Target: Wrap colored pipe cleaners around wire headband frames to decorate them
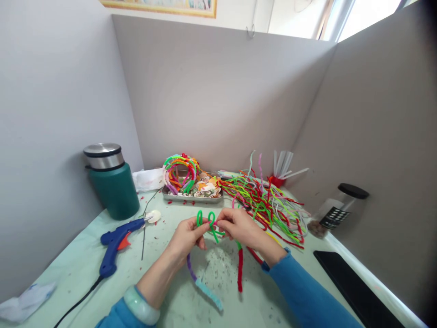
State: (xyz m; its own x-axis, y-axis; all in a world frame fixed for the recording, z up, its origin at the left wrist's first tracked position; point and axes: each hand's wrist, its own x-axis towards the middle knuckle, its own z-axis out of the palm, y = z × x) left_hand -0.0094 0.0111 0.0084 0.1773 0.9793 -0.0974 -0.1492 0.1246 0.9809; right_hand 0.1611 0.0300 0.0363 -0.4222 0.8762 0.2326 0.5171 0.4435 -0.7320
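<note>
Panels (pixel 218 91), three grey ones, enclose one stained pale-green table (pixel 259 300). One green flask (pixel 116 193) stands left, one blue glue gun (pixel 116 243) below it, one jar (pixel 337 207) right. Mid-frame, left hand (pixel 186 237) and right hand (pixel 241 225), fingertips pressed together, pinch one green twice-looped pipe cleaner (pixel 215 234). The jar's black label (pixel 335 217) is unreadable.

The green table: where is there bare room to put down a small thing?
One patch lies between the blue glue gun and left sleeve; another, speckled, between the light-blue stem end and right sleeve. The back is crowded: metal tray, heaped fuzzy stems.
</note>
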